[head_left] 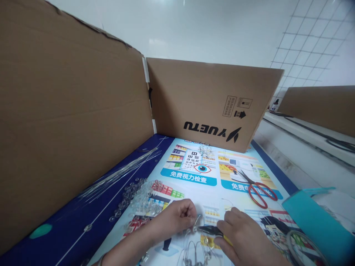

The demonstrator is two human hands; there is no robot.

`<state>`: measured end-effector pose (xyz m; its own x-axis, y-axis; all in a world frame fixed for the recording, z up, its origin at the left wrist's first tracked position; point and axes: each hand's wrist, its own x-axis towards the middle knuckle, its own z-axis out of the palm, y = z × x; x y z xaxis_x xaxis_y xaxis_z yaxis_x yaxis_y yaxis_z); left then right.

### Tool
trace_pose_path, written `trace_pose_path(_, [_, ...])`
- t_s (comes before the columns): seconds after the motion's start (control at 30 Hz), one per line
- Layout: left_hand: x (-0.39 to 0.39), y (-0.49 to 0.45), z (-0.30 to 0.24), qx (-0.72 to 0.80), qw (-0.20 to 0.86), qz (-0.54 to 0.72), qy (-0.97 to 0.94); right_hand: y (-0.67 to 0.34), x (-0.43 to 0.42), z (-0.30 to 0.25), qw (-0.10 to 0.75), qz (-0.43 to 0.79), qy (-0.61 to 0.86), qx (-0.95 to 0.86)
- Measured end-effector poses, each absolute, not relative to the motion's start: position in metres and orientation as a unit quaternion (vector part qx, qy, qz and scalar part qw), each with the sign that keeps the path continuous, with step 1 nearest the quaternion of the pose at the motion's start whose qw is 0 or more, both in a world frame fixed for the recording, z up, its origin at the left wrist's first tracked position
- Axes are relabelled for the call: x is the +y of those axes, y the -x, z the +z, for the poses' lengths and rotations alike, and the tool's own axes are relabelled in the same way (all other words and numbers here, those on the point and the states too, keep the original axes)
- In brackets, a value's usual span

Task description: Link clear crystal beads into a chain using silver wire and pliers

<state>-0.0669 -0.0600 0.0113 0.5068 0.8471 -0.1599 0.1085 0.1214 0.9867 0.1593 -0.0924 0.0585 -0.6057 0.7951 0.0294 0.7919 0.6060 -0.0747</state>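
Observation:
My left hand (176, 217) is closed, thumb and fingertips pinching a thin wire (198, 218) with clear beads by it. In my right hand (241, 236) is a pair of pliers (210, 230) with dark jaws and a yellow handle. The jaw tips are at the wire beside my left fingertips; whether they grip it is too small to tell. Just below both hands, at the bottom edge, are bent wire loops with clear beads (195, 255). Left of my left hand, a pile of loose clear beads (142, 197) spreads over the printed sheet.
Long thin wires (122, 173) lie bundled along the left cardboard wall (69, 99). Red-handled scissors (260, 191) rest at the right, beyond my right hand. A teal box (318, 225) and a clear ring-shaped coil (301, 240) are at lower right. Another cardboard panel (205, 96) stands behind.

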Motion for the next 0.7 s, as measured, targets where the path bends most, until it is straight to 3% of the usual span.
trace_pose_path(0.7, [-0.062, 0.0658, 0.0154, 0.401, 0.606, 0.299, -0.618, -0.1614, -0.0894, 0.0532, 0.027, 0.065, 0.457, -0.886])
